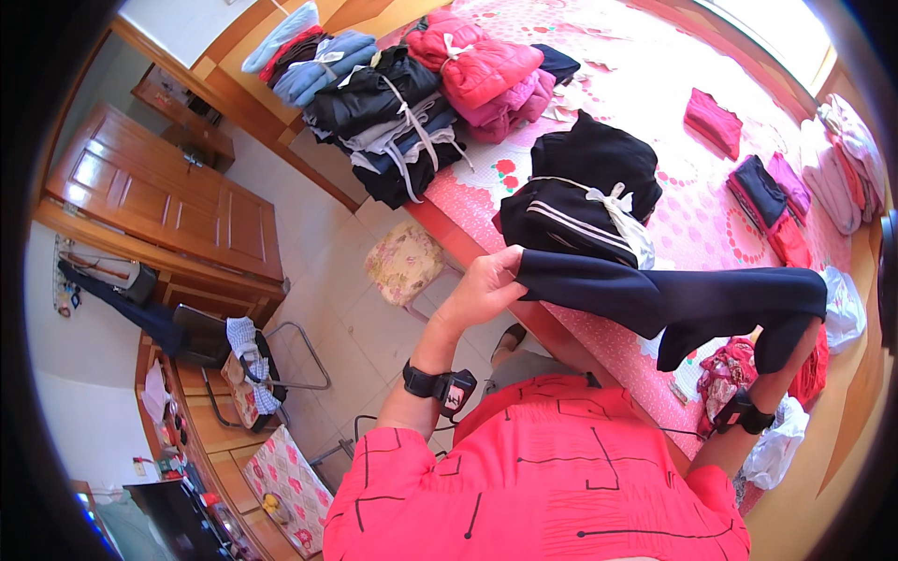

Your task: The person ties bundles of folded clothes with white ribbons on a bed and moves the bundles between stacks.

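A long dark navy garment [599,288] is stretched sideways in front of me, above the near edge of the bed. My left hand [482,288] pinches its left end between thumb and fingers. At the other end the cloth drapes over my right hand [795,359], whose fingers are hidden beneath it; only the part by the wrist shows. Just beyond the garment lies a folded black bundle [585,178] with white stripes, tied with a white strip [610,201].
Tied clothing stacks [374,103] and a red padded bundle [477,61] sit at the bed's far left. Smaller folded clothes [769,192] and pink folded cloth [828,178] lie right. White plastic bags [781,439] are near my right arm. A floral-topped stool [402,262] stands left.
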